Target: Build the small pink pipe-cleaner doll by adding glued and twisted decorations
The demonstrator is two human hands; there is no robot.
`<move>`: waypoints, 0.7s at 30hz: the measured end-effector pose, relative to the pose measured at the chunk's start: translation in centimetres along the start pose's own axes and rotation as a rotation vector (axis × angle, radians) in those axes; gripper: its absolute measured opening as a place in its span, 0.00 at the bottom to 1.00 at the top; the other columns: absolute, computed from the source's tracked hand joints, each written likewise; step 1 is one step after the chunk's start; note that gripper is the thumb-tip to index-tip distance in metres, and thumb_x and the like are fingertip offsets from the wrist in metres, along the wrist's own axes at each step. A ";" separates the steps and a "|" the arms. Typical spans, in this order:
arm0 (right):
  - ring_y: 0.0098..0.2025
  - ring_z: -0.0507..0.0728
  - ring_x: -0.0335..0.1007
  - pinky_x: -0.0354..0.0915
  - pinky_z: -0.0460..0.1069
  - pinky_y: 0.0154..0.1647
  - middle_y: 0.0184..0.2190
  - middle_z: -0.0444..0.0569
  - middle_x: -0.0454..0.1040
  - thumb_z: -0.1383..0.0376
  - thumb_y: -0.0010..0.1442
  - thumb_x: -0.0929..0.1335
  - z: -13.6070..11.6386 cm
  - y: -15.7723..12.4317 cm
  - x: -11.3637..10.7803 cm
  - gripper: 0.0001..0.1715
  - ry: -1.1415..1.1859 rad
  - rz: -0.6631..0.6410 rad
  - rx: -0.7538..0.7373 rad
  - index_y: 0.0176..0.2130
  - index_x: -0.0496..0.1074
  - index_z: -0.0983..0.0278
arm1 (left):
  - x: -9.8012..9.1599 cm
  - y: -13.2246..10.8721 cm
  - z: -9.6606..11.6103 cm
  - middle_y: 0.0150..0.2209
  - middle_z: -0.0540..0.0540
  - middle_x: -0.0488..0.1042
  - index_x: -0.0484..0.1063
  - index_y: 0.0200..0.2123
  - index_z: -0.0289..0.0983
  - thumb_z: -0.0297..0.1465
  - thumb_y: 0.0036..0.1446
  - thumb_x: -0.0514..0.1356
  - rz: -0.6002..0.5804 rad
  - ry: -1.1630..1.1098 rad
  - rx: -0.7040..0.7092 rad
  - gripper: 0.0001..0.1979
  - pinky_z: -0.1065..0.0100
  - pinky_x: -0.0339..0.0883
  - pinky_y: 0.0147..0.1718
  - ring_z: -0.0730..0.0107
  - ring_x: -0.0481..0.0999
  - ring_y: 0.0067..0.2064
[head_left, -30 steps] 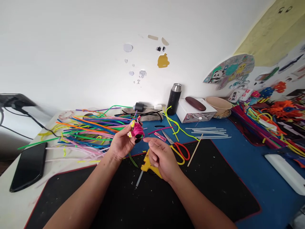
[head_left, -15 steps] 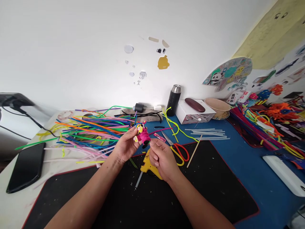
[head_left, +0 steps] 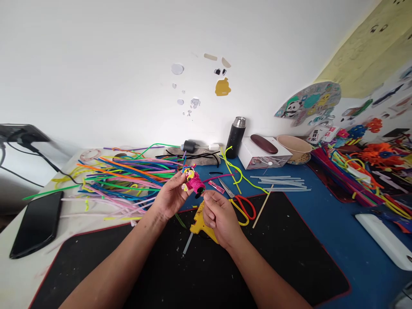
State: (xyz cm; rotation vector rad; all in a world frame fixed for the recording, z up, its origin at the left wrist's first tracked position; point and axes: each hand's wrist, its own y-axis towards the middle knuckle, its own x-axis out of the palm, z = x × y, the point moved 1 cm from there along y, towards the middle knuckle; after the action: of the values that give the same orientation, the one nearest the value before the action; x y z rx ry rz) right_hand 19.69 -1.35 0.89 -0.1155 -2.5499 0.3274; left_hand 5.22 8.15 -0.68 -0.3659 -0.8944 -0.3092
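My left hand (head_left: 172, 196) grips a small pipe-cleaner figure (head_left: 195, 184) with a magenta body, yellow and white parts near its top and a black end. Close against that black end is my right hand (head_left: 220, 214), its thumb and forefinger pinched together. Whatever lies between those fingertips is too small to make out. Below the hands, a yellow glue gun (head_left: 201, 225) with a clear glue stick rests on the black mat (head_left: 167, 274), partly covered by my right hand. Scissors (head_left: 243, 207) with red and yellow handles lie just beyond it.
Many coloured pipe cleaners (head_left: 128, 171) spread across the left side, with a phone (head_left: 37, 223) near the edge. Behind stand a black thermos (head_left: 236, 137) and a white box (head_left: 264, 156). Clear glue sticks (head_left: 283, 183) and a wooden stick (head_left: 263, 207) lie on the right.
The view has shifted slightly. The figure's black end has turned a little in my left hand, and my right fingertips stay pinched beside it.
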 end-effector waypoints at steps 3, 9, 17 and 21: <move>0.14 0.43 0.46 0.41 0.42 0.17 0.14 0.30 0.57 0.47 0.53 0.81 0.1 0.1 0.0 0.28 0.004 0.010 -0.006 0.36 0.71 0.62 | 0.2 -0.1 -0.2 0.36 0.47 0.84 0.80 0.41 0.34 0.24 0.55 0.72 0.010 0.009 -0.006 0.10 0.71 0.82 0.32 0.69 0.83 0.32; 0.14 0.44 0.46 0.41 0.42 0.16 0.14 0.30 0.57 0.47 0.52 0.81 0.2 0.2 0.0 0.28 0.005 0.022 -0.014 0.36 0.70 0.62 | 0.5 -0.3 -0.3 0.37 0.47 0.85 0.80 0.42 0.33 0.24 0.53 0.74 0.002 0.013 -0.011 0.12 0.71 0.82 0.32 0.70 0.84 0.32; 0.14 0.44 0.46 0.42 0.42 0.16 0.14 0.30 0.57 0.48 0.52 0.81 0.3 0.3 -0.3 0.28 0.012 0.056 -0.022 0.37 0.71 0.62 | 0.8 -0.4 -0.5 0.38 0.46 0.86 0.80 0.42 0.34 0.23 0.54 0.73 0.015 0.044 0.018 0.12 0.72 0.81 0.35 0.69 0.84 0.35; 0.14 0.44 0.46 0.42 0.42 0.17 0.14 0.30 0.57 0.49 0.53 0.81 0.3 0.3 -0.5 0.26 0.017 0.056 -0.027 0.36 0.70 0.62 | 0.7 -0.4 -0.7 0.39 0.46 0.86 0.80 0.40 0.35 0.24 0.53 0.74 0.025 0.048 0.044 0.11 0.71 0.80 0.35 0.69 0.84 0.35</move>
State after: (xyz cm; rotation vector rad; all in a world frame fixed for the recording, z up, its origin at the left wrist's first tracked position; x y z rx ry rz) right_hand 19.93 -1.20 0.33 -0.1992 -2.5383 0.3124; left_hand 5.93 7.44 -0.43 -0.3280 -0.8473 -0.2738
